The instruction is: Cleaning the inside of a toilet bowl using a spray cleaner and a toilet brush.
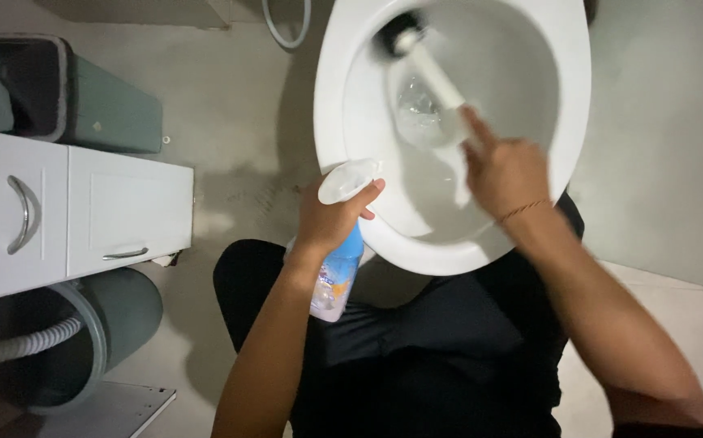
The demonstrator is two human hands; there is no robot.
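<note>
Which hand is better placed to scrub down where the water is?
Probably the right hand: it grips the white toilet brush already inside the toilet bowl. The left hand is wrapped around a spray bottle at the rim.

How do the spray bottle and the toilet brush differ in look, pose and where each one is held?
The spray bottle is pale blue and clear, gripped by the left hand outside the toilet bowl. The toilet brush has a white handle and dark head, and the right hand holds it inside the bowl. The bottle looks sharp; the brush is blurred. Each sits in one hand.
</note>
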